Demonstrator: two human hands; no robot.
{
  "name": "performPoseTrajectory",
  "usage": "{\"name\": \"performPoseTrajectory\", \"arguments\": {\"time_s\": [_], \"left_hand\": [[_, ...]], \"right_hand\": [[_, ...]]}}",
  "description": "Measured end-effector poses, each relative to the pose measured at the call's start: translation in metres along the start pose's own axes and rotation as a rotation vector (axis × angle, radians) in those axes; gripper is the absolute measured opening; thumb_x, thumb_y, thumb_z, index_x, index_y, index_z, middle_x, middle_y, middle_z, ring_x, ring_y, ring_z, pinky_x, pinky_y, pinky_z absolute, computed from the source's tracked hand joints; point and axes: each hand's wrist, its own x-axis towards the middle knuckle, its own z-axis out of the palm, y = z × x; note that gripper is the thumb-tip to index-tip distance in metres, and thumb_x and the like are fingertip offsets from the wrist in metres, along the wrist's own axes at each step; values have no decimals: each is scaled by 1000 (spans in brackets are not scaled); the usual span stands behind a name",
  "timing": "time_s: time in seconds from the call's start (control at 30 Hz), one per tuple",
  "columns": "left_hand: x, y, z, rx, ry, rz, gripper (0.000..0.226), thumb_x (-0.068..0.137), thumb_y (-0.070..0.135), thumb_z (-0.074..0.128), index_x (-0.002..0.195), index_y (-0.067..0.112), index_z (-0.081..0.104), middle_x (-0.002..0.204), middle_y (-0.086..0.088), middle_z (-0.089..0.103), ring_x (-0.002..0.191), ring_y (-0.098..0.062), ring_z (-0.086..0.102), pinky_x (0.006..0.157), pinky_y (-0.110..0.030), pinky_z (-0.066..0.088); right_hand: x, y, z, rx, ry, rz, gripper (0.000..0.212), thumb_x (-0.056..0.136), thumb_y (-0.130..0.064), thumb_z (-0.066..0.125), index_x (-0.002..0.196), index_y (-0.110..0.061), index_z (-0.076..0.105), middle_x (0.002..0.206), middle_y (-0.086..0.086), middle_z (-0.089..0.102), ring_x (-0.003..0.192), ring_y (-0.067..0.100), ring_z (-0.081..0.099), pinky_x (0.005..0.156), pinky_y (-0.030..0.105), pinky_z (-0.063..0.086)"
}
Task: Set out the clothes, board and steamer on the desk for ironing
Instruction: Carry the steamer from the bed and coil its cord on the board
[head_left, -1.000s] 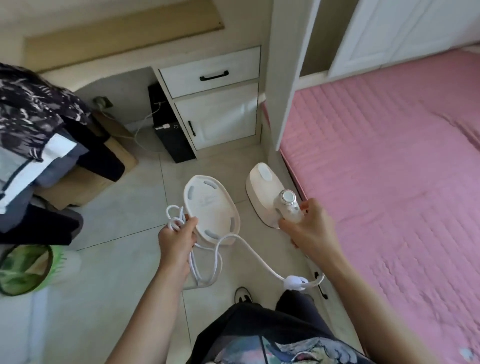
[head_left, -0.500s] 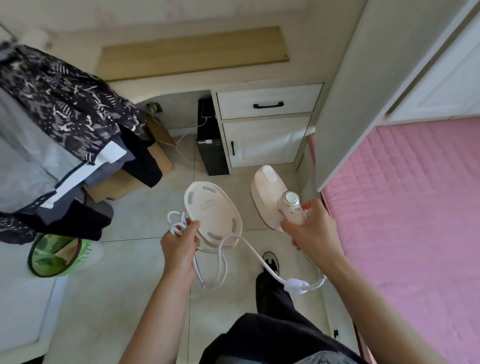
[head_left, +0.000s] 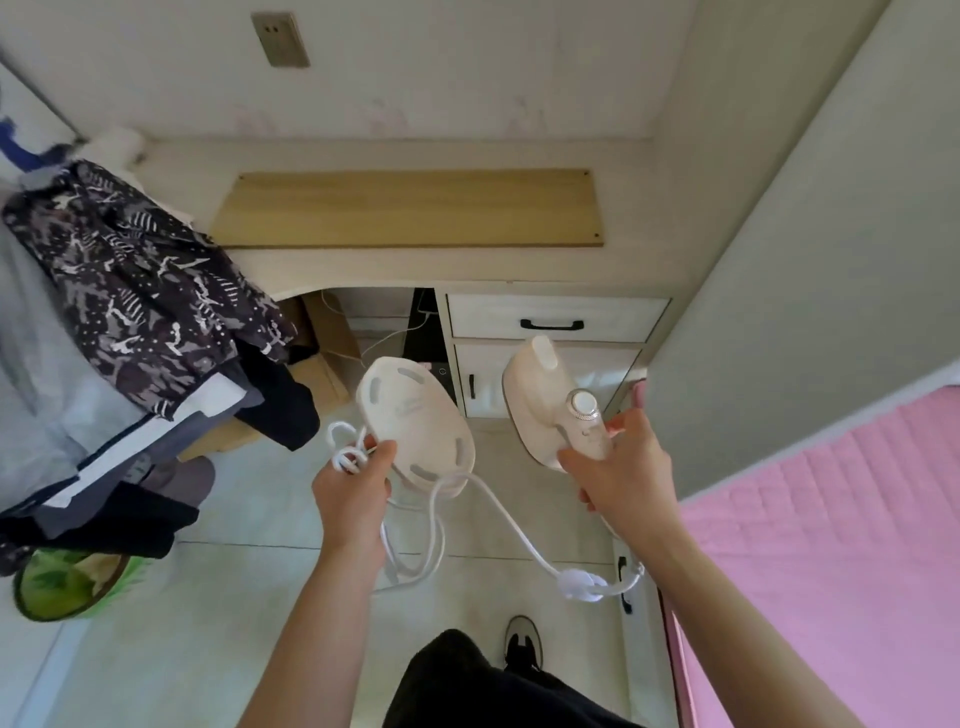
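Crops the clothes (head_left: 140, 291) at the left edge, the bed (head_left: 831, 545) at the right; hides the handle of the steamer (head_left: 535, 405) inside the right grip (head_left: 623, 478), loops of cord (head_left: 519, 535) behind the left grip (head_left: 353, 488).

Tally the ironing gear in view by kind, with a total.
Steamer: 1, gripped by the right hand
Base: 1, held by the left hand
Cord: 1, coiled in the left hand
Board: 1, flat on the desk
Clothes heap: 1, at left, garments uncountable
Total: 5

forearms (head_left: 332, 613) bare | garment (head_left: 467, 680) black, loose | shoe (head_left: 522, 647) black with pale edge
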Motion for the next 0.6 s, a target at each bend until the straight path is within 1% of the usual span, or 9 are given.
{"name": "performPoseTrajectory", "arguments": {"time_s": [0.1,0.2,0.27,0.33,0.4,0.47,0.53,0.6], "left_hand": [[21,16,19,-13,0,13,10,80,15,74,83,12,64,68,-6,54,59,-15,48,58,-28,43],[46,32,36,-14,-19,17,11,81,13,73,76,14,63,64,-6,51,55,-15,45,56,-29,41],[66,45,48,-12,-32,10,13,81,13,74,76,14,62,64,-6,51,55,-16,46,56,-29,41],[89,58,60,12,-27,6,15,80,14,75,76,13,61,66,-7,54,56,-16,47,57,-29,42],[115,74,72,5,-40,18,14,79,14,76,78,11,62,69,-7,56,56,-16,49,55,-28,42],[139,93,83,35,-64,45,13,79,15,76,85,11,66,74,-5,60,61,-16,52,57,-27,42],[162,112,94,46,-97,72,13,80,13,75,91,12,68,81,-3,65,69,-16,57,63,-28,46],[184,131,106,60,-125,91,13,79,11,75,90,12,69,86,-4,68,78,-17,62,71,-31,48]], "right_hand": [[23,-15,3,33,5,-1,36,75,-20,70,97,-17,43,76,6,66,50,19,62,41,22,47],[46,-30,10,33,18,15,34,74,-21,71,91,-20,41,74,6,66,48,17,61,41,21,45],[63,-43,18,43,26,22,34,74,-21,71,93,-19,43,74,6,65,49,17,61,43,23,45],[81,-58,26,60,46,27,35,74,-19,71,97,-15,45,72,3,60,48,19,61,45,27,48],[100,-73,34,75,71,34,34,75,-18,72,97,-13,46,71,0,56,48,18,59,46,28,49],[120,-88,43,78,77,51,36,74,-21,73,98,-15,47,70,4,63,47,15,59,42,22,45],[138,-103,50,81,87,68,38,73,-24,73,99,-17,46,72,6,67,47,13,59,37,15,39],[155,-120,56,77,101,76,38,74,-25,73,99,-18,45,75,6,67,49,13,61,35,12,36]]}}
